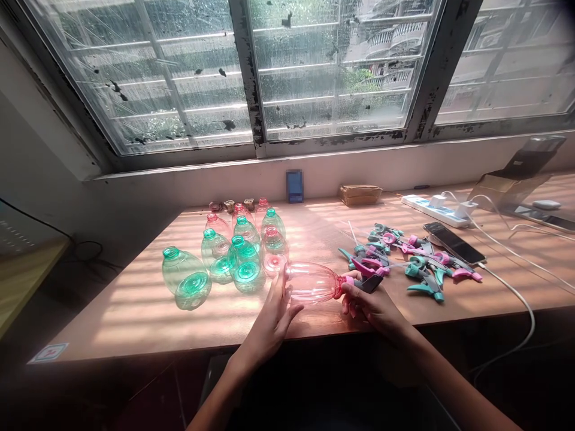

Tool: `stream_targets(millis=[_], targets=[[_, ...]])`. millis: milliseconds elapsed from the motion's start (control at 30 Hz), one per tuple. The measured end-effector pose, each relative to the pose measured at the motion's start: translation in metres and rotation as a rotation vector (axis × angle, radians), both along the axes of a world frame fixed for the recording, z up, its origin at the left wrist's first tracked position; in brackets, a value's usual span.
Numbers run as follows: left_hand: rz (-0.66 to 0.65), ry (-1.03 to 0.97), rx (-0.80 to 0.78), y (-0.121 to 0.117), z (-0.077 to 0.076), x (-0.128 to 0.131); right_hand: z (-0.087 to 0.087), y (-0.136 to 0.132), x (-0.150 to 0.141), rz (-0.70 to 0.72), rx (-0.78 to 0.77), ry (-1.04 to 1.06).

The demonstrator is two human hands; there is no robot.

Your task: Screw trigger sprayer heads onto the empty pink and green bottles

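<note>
A pink clear plastic bottle lies on its side just above the wooden table, held between both hands. My left hand cups its base with fingers wrapped around it. My right hand grips the pink and grey spray trigger head at the bottle's neck. To the left stand several green and pink bottles without caps. One green bottle lies tilted apart from them.
A pile of teal and pink spray trigger heads lies right of my hands. Behind it are a black phone on a white cable and a white power strip. A window runs along the back wall.
</note>
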State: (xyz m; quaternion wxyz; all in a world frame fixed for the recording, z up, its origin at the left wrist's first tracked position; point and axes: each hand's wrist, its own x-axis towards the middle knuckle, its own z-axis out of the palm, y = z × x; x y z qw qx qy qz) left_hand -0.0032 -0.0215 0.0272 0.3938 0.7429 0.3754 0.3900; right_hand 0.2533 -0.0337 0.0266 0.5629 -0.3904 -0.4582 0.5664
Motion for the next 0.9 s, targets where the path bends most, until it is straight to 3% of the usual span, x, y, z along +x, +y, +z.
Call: stream_targets(millis=[300,633,900], targets=[[0.026,-0.092,-0.124,-0.0028,0.0066,-0.0006,-0.0005,-0.0015,-0.0004,0.029,0.003,-0.077],[0.024,-0.133,-0.069,0.0014,0.0015,0.0016,-0.0003,0.0006,-0.0009,0.013,-0.002,0.004],[0.009,-0.105,-0.162,-0.0031,0.0066,-0.0003,0.0054,-0.0024,-0.0001,0.084,-0.054,-0.084]])
